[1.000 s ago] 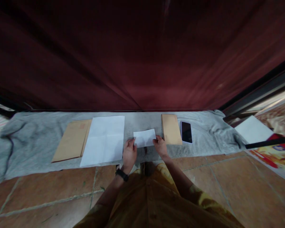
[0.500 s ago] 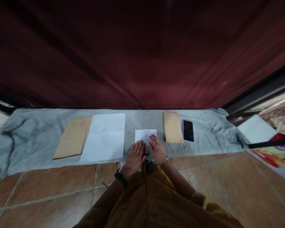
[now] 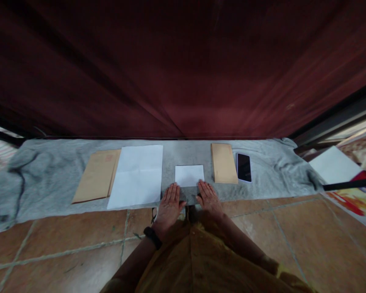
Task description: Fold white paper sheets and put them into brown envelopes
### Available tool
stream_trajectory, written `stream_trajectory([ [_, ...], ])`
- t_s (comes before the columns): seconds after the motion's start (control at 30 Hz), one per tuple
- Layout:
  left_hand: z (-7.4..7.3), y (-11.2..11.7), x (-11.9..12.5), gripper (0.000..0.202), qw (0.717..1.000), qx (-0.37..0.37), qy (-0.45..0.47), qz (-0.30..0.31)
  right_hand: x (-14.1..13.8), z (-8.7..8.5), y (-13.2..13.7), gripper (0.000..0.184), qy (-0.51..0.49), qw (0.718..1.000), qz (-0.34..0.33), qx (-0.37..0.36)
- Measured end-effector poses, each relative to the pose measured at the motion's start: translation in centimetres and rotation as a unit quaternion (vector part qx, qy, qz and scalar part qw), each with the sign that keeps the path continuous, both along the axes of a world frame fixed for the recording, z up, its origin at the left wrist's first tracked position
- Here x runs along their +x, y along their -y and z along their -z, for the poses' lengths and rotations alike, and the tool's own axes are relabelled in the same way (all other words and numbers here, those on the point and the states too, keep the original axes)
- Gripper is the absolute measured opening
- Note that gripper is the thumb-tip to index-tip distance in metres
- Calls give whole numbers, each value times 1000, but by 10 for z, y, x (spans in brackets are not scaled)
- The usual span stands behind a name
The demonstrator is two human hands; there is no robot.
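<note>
A small folded white paper (image 3: 189, 175) lies flat on the grey cloth in front of me. My left hand (image 3: 169, 203) lies flat, its fingertips by the paper's near left corner. At the near right corner rest the fingertips of my right hand (image 3: 210, 198), also flat with fingers stretched out. Neither hand holds anything. Left of the folded paper is a stack of large white sheets (image 3: 137, 175), its edge over brown envelopes (image 3: 94, 175). On the right are smaller brown envelopes (image 3: 224, 163).
A phone (image 3: 244, 167) lies right of the small envelopes. The grey cloth (image 3: 271, 171) covers a long narrow surface against a dark red curtain (image 3: 183, 81). At far right are a white sheet (image 3: 335, 165) and a colourful printed packet (image 3: 356, 201). Tiled floor (image 3: 67, 236) lies below.
My right hand has moved off the top of the folded paper to its near right corner and flattened. My left hand has drawn slightly back and left, uncovering more of the paper.
</note>
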State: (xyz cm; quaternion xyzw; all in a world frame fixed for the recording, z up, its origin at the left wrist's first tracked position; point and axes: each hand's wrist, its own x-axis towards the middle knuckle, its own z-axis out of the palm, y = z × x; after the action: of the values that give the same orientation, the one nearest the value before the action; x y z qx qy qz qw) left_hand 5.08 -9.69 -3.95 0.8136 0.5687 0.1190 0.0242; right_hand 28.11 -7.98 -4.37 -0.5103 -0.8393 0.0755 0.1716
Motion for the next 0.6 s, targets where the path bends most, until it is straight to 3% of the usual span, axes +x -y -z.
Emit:
stream_trajectory([
  [0.13,-3,0,3,65,1000,-18,2,-14,4,-1,-1,53,-5,999,36,-7],
  [0.23,-5,-2,6,63,999,-34,-5,-17,-8,-8,-13,47,-25,998,51,-6],
  [0.4,-7,-5,8,56,998,-57,-13,-20,-52,-17,-47,45,-59,998,-4,-8],
  [0.6,-12,-3,-1,53,997,-69,24,-3,-79,-7,-64,44,-37,999,-32,-15],
])
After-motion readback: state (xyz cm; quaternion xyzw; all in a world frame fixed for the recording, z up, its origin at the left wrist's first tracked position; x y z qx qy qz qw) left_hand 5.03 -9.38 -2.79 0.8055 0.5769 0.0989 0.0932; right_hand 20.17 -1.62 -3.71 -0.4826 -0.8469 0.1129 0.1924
